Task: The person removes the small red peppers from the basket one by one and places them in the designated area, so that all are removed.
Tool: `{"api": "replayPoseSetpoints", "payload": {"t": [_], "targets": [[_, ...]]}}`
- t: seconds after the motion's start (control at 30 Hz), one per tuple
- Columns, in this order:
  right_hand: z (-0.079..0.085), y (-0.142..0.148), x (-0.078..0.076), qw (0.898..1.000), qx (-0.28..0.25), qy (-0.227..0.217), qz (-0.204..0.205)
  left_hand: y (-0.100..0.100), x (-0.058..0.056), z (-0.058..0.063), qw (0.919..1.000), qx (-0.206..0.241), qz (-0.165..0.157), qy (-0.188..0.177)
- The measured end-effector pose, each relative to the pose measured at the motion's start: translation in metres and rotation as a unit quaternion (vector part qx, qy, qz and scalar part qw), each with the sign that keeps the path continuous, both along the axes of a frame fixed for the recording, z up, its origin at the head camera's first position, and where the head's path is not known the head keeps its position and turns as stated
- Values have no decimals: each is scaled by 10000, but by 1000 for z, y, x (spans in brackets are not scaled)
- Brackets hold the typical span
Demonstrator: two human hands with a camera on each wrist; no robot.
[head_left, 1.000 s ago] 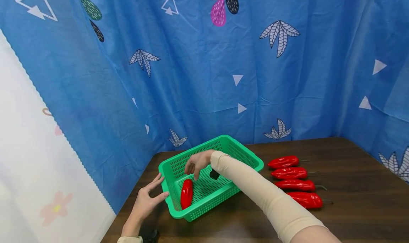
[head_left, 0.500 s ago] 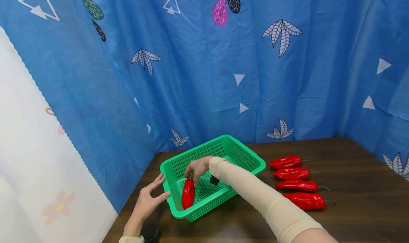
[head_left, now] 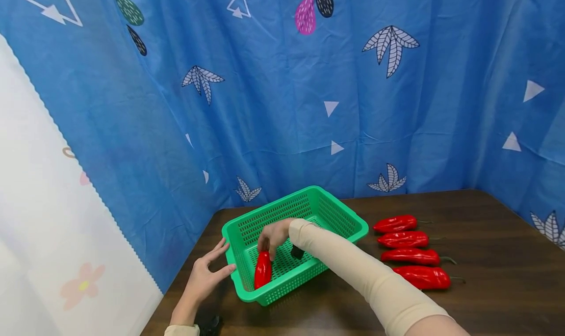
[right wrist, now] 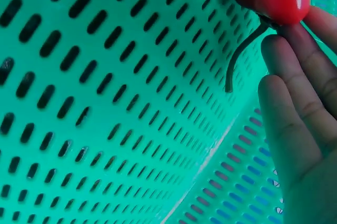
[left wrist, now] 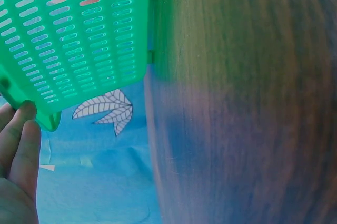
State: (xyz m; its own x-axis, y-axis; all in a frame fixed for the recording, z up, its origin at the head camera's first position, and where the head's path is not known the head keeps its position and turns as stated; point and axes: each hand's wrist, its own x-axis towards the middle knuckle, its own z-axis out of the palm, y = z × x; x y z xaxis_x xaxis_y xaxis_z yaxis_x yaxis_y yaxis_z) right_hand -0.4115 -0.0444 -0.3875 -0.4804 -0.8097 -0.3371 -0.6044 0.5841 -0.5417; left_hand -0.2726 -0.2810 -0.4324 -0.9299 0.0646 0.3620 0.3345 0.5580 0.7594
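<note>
A green plastic basket (head_left: 238,285) with slotted walls sits on the dark wooden table. My left hand (head_left: 204,278) is at its left end, fingers and thumb spread and touching the rim; in the left wrist view its straight fingers (left wrist: 23,145) lie against the rim. Inside the basket, near that end, lies a red chili pepper (head_left: 263,272). My right hand (head_left: 274,235) reaches in from above and pinches the pepper's stem end. In the right wrist view, the dark curved stem (right wrist: 239,55) sticks out beside the fingertips, and most of the pepper is cut off.
Several red chili peppers (head_left: 408,256) lie in a column on the table (head_left: 499,257) right of the basket, stems pointing right. My right forearm crosses the basket's near rim. A blue patterned curtain (head_left: 282,95) hangs behind, with a white cloth (head_left: 53,203) at the left.
My right hand has lowered onto the pepper in the basket and taken hold of its stem end. The pepper has shifted slightly right. My left hand stays at the rim.
</note>
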Motion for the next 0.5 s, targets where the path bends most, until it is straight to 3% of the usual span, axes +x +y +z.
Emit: {"api": "replayPoseSetpoints", "payload": {"t": [0.23, 0.5], "targets": [[-1, 2, 2, 9999, 94, -79, 119, 2, 1, 2, 10000, 32, 7, -24], [-4, 4, 1, 9984, 459, 163, 303, 3, 2, 2, 10000, 15, 65, -11]]}}
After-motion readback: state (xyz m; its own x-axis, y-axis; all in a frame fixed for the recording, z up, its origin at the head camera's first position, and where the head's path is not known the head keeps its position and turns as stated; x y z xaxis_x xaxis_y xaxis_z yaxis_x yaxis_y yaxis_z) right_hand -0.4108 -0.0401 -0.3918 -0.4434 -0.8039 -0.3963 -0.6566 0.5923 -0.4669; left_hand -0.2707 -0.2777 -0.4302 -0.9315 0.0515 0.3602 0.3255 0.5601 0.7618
